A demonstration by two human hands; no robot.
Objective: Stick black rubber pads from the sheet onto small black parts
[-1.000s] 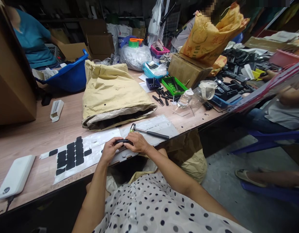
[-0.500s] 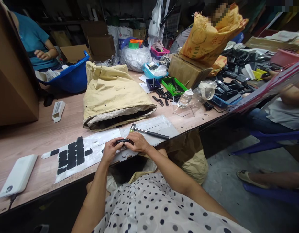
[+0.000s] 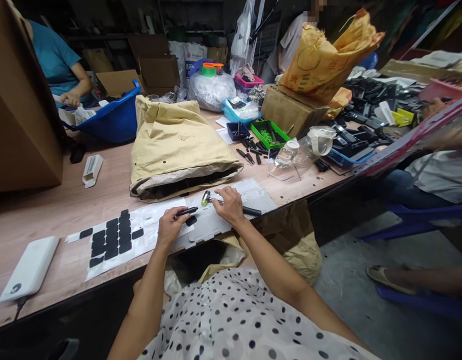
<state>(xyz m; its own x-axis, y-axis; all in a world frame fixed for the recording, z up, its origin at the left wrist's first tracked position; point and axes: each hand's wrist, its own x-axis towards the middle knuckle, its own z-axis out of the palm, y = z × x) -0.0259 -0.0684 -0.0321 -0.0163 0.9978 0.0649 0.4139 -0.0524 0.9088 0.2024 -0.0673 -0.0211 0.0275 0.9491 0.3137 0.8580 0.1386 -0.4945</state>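
My left hand (image 3: 169,225) is closed on a slim black pen-shaped piece (image 3: 187,211), its narrower end pointing right. Just below that piece, a small black rounded pad (image 3: 191,220) lies on the work surface. My right hand (image 3: 229,204) hovers over the hammer (image 3: 251,211), thumb and fingers apart on either side of its metal shaft near the head. The hammer lies on a grey board (image 3: 212,226), its black handle showing past my wrist. Left of my hands, a white sheet (image 3: 144,220) carries several black rounded pads (image 3: 111,237).
A beige sack (image 3: 178,145) lies behind my hands. A white power bank (image 3: 29,269) with a cable is at left. Black parts, a green tray (image 3: 270,134) and a clear bottle (image 3: 286,153) stand at right. Co-workers sit on both sides beyond a blue basin (image 3: 107,122) and a slanted panel.
My hands were together on the black piece. My right hand has let go and moved right to the hammer. My left hand keeps the piece, and the black pad below is now visible.
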